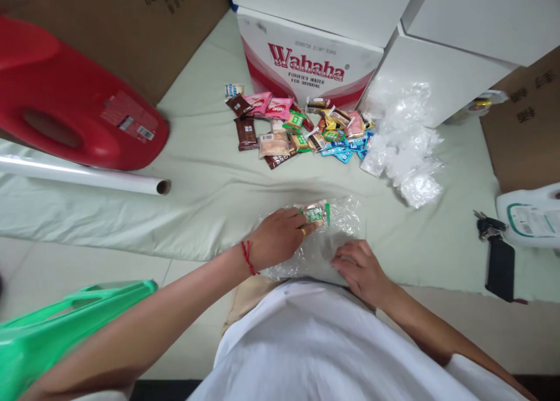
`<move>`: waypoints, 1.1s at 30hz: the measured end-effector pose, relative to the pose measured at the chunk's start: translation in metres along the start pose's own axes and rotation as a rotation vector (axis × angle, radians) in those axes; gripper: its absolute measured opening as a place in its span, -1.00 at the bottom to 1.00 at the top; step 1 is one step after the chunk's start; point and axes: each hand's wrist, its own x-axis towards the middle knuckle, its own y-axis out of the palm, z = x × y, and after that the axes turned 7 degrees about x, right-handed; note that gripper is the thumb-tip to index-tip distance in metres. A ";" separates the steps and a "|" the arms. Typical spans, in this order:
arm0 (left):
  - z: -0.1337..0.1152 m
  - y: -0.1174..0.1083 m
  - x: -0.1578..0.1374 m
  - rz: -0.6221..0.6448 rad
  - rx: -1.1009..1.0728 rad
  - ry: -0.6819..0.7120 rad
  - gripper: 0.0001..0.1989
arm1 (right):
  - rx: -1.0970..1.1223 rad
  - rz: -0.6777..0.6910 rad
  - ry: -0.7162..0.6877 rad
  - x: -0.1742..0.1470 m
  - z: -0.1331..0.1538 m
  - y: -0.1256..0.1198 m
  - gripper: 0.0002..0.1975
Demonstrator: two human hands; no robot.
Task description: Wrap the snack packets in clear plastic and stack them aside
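A clear plastic bag [321, 255] lies at the front edge of the cloth, close to my body. My left hand [282, 234], with a ring and a red cord at its wrist, reaches over the bag. Its fingers are closed on a small green-and-white snack packet [314, 214]; whether the packet is inside the bag or on top, I cannot tell. On the bag's right side my right hand [361, 269] has curled fingers gripping the film. Beyond both hands sits a pile of wrapped snacks [300, 126] in brown, pink, green, yellow and blue.
Crumpled clear bags [405, 147] lie right of the snacks. A white Wahaha carton [310, 62] stands behind. At left are a red jug [87, 109], a white roll [87, 173] and a green stool [79, 319]. Keys with a black pouch [500, 267] and a white bottle [534, 217] are at right.
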 end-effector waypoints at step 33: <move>-0.012 0.029 -0.058 -0.573 -0.527 -1.058 -0.66 | 0.161 0.213 0.391 0.139 -0.058 -0.004 -0.82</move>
